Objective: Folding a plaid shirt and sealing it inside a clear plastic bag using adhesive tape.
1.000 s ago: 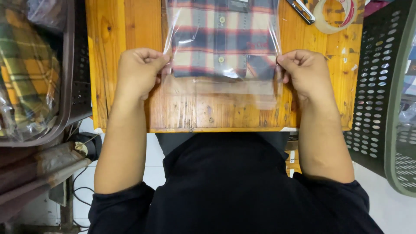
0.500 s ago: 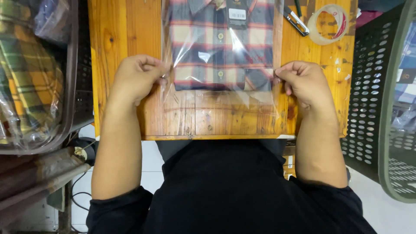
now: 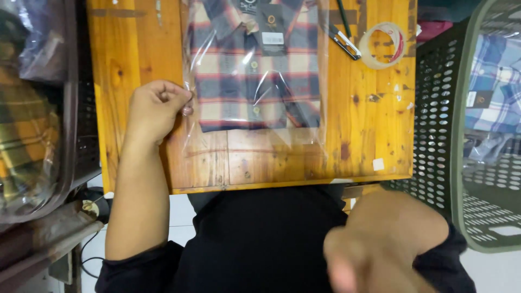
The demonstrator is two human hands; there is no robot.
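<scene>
The left hand (image 3: 157, 111) is pinching the left edge of the clear plastic bag (image 3: 255, 125), its fingers curled narrow around the film just beside the folded plaid shirt (image 3: 255, 76) that is lying inside. The shirt is sitting in the upper part of the bag, collar and dark hang tag pointing away from the person, and the empty lower part of the bag is lying flat on the wooden tabletop (image 3: 369, 135) between the shirt's hem and the near edge.

The right hand (image 3: 380, 244) is no longer gripping the bag: a second ago and half a second ago it was holding the right edge, opposite the left hand, and now it is hanging blurred and close to the camera, below the near edge of the tabletop and well apart from the shirt. Whether it is open or closed I cannot tell; it appears to be holding nothing. The shirt is also showing further down the tabletop than before, more of its front now in view.

By my reading, the two-handed pulling of the bag over the shirt is finished or pausing, with only the left hand steadying the package.

To the right of the shirt, a roll of clear tape (image 3: 383, 44) and a slim metal-clipped tool (image 3: 343, 38) are lying on the tabletop. Further right, a dark perforated basket (image 3: 434, 119) is standing beside the tabletop, and beyond it a green basket (image 3: 488, 217) is holding bagged plaid garments.
</scene>
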